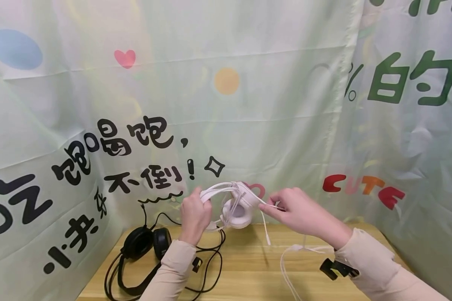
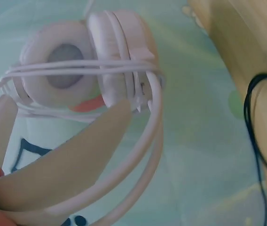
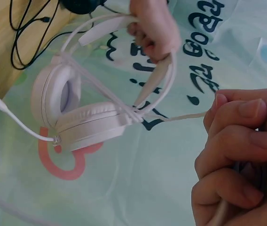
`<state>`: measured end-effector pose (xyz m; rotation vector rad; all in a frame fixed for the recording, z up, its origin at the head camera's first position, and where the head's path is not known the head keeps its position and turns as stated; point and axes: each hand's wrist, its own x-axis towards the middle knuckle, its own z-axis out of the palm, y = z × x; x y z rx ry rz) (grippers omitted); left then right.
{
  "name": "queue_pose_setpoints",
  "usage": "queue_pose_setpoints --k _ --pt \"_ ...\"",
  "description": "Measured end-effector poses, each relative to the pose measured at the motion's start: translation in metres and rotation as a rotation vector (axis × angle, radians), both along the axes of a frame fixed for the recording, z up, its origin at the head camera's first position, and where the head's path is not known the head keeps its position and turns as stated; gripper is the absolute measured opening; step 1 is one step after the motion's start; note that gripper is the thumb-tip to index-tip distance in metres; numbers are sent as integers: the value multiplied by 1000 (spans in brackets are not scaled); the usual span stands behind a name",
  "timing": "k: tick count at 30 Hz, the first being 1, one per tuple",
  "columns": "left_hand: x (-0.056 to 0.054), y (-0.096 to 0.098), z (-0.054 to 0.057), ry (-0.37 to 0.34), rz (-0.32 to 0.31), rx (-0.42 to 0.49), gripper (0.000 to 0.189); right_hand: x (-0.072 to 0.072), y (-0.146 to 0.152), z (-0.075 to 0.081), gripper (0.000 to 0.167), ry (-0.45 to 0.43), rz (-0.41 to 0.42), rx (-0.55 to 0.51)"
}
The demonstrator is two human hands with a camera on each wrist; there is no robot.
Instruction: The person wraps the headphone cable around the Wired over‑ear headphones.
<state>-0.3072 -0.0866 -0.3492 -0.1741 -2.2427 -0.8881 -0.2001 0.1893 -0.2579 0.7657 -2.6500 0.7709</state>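
A white headset (image 1: 238,214) hangs in the air above the table, its ear cups facing each other. My left hand (image 1: 196,215) grips it by the headband (image 2: 63,179). White cable (image 2: 77,70) is wound across the ear cups and headband in several strands. My right hand (image 1: 299,211) has its fingers curled round a stretch of this cable (image 3: 185,117), drawn fairly straight from the headset. In the right wrist view, a microphone boom (image 3: 23,125) sticks out from one ear cup. More white cable (image 1: 284,269) hangs below the right hand toward the table.
On the wooden table (image 1: 248,271), a black headset (image 1: 137,243) lies at the left with its black cable (image 1: 219,255) looped beside it. Printed cloth (image 1: 271,125) hangs behind and at both sides. A black device (image 1: 339,269) sits at the right cuff.
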Motion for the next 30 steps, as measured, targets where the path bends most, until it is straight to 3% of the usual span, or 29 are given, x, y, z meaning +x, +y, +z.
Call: queue_pose_setpoints --k 8,16,22,30 --pt "-11 -17 -10 -16 70 115 6 9 -3 -5 29 -60 48 -24" --pt "-20 -19 -13 -87 39 289 13 8 -10 -21 31 -58 70 -18" --pt "-21 -17 -8 -155 20 430 17 9 -14 -28 32 -56 68 -27" --pt "-14 -15 0 -240 -86 633 15 12 -16 -36 31 -55 65 -52"
